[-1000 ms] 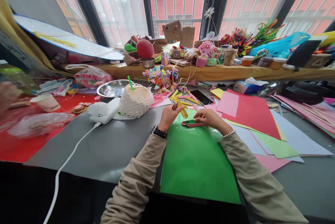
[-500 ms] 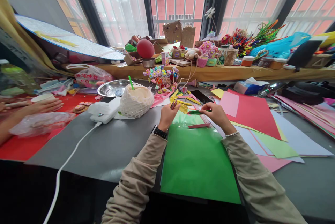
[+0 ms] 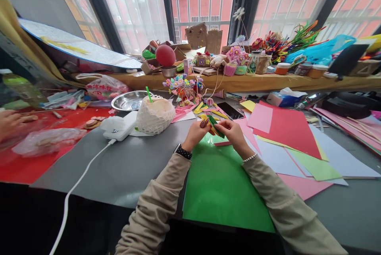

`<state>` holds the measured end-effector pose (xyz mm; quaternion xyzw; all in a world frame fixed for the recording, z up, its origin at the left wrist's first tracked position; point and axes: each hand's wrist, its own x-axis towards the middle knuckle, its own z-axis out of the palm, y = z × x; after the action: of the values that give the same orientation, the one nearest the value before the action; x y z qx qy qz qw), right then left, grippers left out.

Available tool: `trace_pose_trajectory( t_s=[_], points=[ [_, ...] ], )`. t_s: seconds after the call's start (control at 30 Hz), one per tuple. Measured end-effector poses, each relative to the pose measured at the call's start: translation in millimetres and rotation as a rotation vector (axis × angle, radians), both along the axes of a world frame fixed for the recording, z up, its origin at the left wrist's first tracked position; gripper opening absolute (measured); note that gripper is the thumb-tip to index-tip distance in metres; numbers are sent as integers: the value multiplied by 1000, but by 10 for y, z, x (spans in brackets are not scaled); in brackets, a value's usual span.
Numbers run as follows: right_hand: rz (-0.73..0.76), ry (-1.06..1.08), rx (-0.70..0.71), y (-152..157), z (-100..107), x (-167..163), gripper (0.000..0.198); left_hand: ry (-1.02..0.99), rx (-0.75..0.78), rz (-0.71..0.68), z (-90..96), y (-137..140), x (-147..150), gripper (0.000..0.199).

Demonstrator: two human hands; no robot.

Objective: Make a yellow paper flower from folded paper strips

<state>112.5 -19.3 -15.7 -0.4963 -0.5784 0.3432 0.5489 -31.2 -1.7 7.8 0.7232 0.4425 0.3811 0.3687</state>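
Note:
My left hand is closed with a small reddish striped bundle between its fingers; what the bundle is made of is too small to tell. My right hand pinches a folded green paper strip, whose near end reaches my left fingertips. A bit of yellow-orange shows between the hands. Both hands hover over the far end of a glossy green sheet. A dark pink strip lies there, partly hidden by my right hand. Just beyond are loose yellow strips and pink ones.
Left of my hands stand a coconut in white foam netting, a white power adapter with its cable and a steel dish. Red paper tops the sheets at right. A black phone lies ahead. Another person's hand is far left.
My right hand has moved left with the green strip, which now tilts and meets my left hand. My left hand shifted slightly right. The other person's hand drew back left, and the white cup-like thing left view.

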Motion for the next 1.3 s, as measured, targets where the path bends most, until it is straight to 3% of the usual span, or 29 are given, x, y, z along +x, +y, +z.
trace_pose_trajectory(
  t_s=[0.37,0.5,0.63,0.8,0.97,1.3],
  points=[
    [-130,-392,166,-38,104,86,23,66,122,-171,42,-33,-63,34],
    [-116,-459,223,-18,63,62,22,147,262,-80,12,-24,-39,33],
    [-114,-491,275,9,16,46,23,405,389,14,-13,-25,-18,22],
    [-90,-447,293,3,5,45,24,587,499,31,-24,-48,-10,21],
    [-34,-582,370,-22,-13,27,20,636,490,37,-43,-52,6,22],
    [-93,-680,361,-23,-49,-4,24,688,407,31,-83,-48,86,23]
  ],
)
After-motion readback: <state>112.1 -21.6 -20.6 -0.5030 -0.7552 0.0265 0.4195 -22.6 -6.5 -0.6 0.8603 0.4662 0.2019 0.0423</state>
